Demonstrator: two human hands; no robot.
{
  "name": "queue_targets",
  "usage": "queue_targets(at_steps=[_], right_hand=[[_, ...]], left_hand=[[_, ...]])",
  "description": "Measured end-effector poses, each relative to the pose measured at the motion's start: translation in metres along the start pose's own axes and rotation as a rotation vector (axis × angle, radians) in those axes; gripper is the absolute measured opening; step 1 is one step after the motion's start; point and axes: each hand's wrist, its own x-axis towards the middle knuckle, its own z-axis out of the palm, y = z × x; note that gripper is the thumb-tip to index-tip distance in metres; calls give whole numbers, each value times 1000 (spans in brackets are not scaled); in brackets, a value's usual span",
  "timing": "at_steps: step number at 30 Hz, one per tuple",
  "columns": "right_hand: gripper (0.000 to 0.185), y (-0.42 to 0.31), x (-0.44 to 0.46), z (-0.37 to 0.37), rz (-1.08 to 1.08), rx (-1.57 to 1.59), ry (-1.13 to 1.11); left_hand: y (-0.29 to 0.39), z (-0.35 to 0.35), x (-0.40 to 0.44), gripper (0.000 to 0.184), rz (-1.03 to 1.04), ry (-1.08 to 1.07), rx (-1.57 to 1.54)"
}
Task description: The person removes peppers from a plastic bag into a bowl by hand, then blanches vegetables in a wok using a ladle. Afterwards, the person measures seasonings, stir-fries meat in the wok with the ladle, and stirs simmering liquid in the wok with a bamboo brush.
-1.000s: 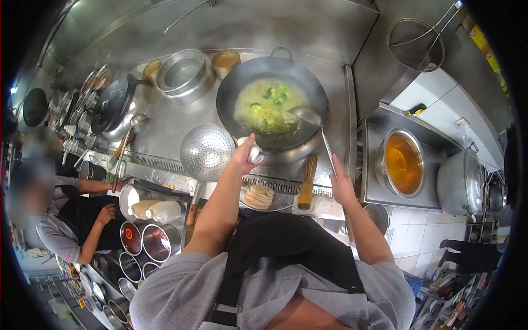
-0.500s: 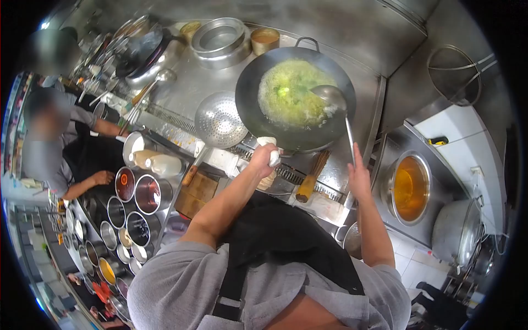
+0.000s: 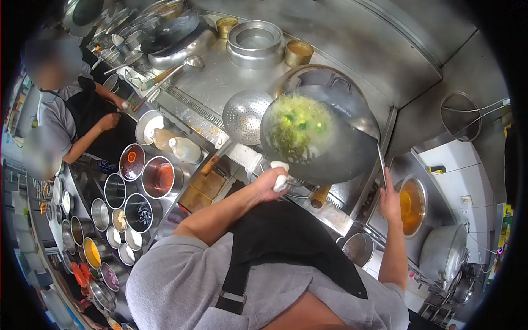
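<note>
My left hand (image 3: 268, 185) is closed round a folded white cloth (image 3: 280, 177) at the near handle of a large dark wok (image 3: 336, 168). The wok is tilted, and its far side stands off the burner ring (image 3: 294, 76). Steaming yellow-green liquid with bright green pieces (image 3: 300, 122) lies in its left part. My right hand (image 3: 390, 202) grips the long handle of a steel ladle (image 3: 365, 126), whose bowl rests inside the wok's right side. A perforated strainer (image 3: 246, 118) lies just left of the wok.
Left of me stand several steel pots of sauces (image 3: 160, 175) and two bottles (image 3: 186, 148). A co-worker (image 3: 82, 113) works beyond them. On the right are a basin of amber liquid (image 3: 411, 206), a lidded pot (image 3: 443, 247) and a hanging wire skimmer (image 3: 461, 116). A brush (image 3: 319, 197) lies below the wok.
The wok has been lifted and tilted, uncovering the burner ring behind it. The ladle has moved from the liquid to the wok's right side. The camera view has also shifted.
</note>
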Motion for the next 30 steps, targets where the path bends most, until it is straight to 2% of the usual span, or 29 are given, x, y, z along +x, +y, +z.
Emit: queue_targets(at_steps=[8, 17, 21, 23, 24, 26, 30], right_hand=[[76, -53, -14, -29, 38, -97, -108], [77, -78, 1, -54, -11, -175, -127], [77, -101, 16, -73, 72, -239, -205], [77, -109, 28, -82, -69, -291, -163], [77, -115, 35, -90, -67, -295, -163], [78, -126, 54, -103, -124, -385, -235], [77, -138, 93, -117, -287, -469, -205]], left_hand=[[1, -56, -3, 12, -47, -185, 75], [2, -60, -10, 15, -66, -264, 70], [3, -62, -13, 22, -93, -316, 33], [4, -66, -13, 22, -143, -361, -17], [5, -67, -12, 23, -189, -403, -68], [9, -67, -13, 24, -190, -405, -92], [20, -58, -25, 24, -232, -361, -210]])
